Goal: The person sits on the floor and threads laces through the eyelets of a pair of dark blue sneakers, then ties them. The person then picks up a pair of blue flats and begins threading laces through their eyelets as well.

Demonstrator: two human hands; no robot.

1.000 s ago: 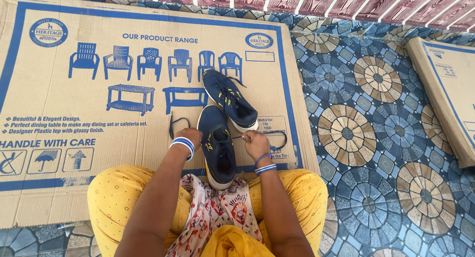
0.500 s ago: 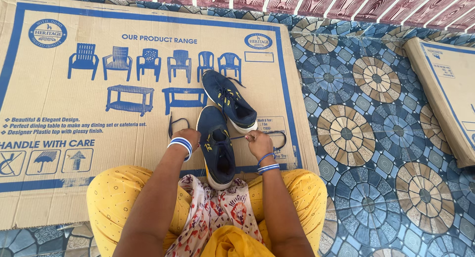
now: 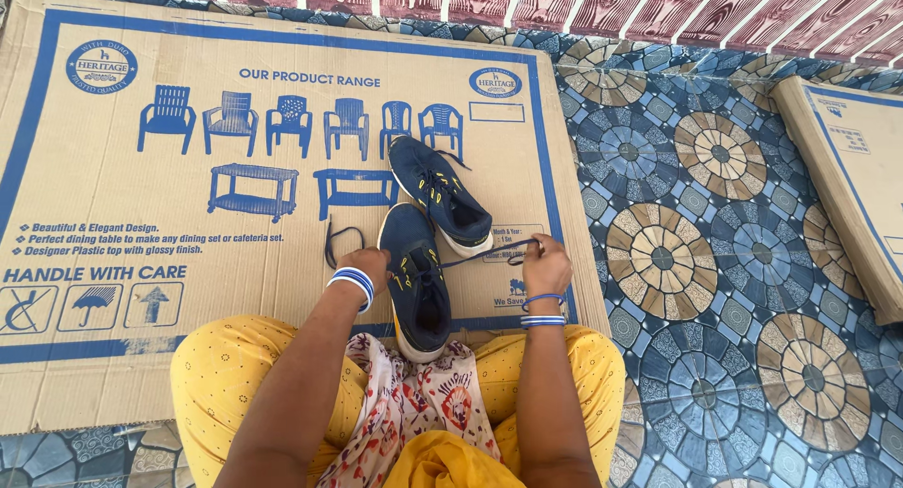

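**Navy lace held taut across cardboard**

Pinched the lace (image 3: 480, 255) between the closed fingertips of the right hand (image 3: 547, 262), out to the right of the shoe, so that it ran straight and tight from the eyelets with no slack. Pressed the left hand (image 3: 370, 262) against the shoe's other side, fingers curled shut, seemingly as a brace against that sideways pull; could not tell whether those fingers also gripped the loose lace loop (image 3: 339, 239) lying just beyond them.

Had the near shoe (image 3: 419, 281), navy with yellow trim, toe pointing away and heel between the knees, close enough for both hands. Lay touching its toe: the second shoe (image 3: 440, 192), angled off to the right, laces loose. Wore striped blue-and-white bangles (image 3: 350, 281) on both wrists.

Sat cross-legged in yellow trousers (image 3: 216, 375) on a flattened cardboard sheet (image 3: 113, 375) printed in blue, which kept shoes and legs off the patterned floor mat (image 3: 705, 262). Rested well apart at the right edge: another cardboard piece (image 3: 847, 168).
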